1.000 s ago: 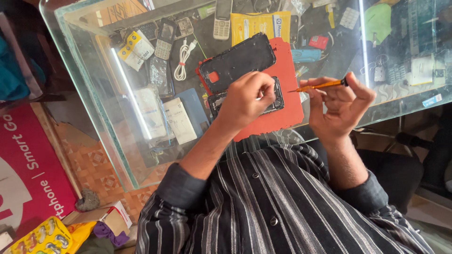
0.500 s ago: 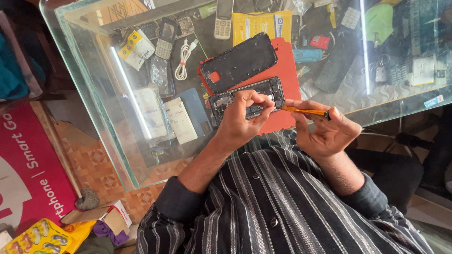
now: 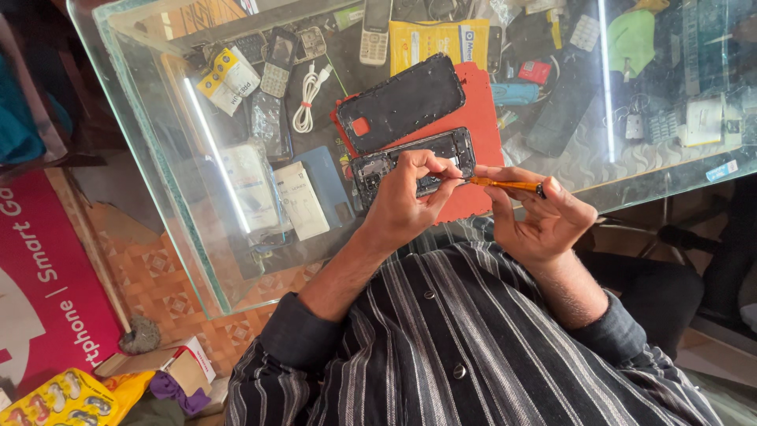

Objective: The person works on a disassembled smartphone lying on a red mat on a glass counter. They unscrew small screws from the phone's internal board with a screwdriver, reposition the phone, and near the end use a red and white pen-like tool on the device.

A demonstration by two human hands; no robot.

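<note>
An opened black phone [image 3: 394,164] with its insides showing lies on a red mat [image 3: 479,126] on the glass counter. My left hand [image 3: 402,203] rests on it, fingertips pinched on its near edge. My right hand [image 3: 544,219] grips a thin orange screwdriver [image 3: 505,185] that lies nearly level. Its tip points left and meets the phone beside my left fingertips. The phone's black back cover [image 3: 406,102] lies loose on the mat just beyond the phone.
Under the glass counter [image 3: 201,229] lie several old keypad phones [image 3: 377,30], a coiled white cable [image 3: 306,96], a yellow packet [image 3: 438,41] and small boxes [image 3: 300,201]. A red poster [image 3: 47,292] and yellow blister packs [image 3: 59,401] sit on the floor at left.
My right hand came down and leftward, and the screwdriver tip now touches the phone. My left hand slid toward the phone's near edge, uncovering more of it.
</note>
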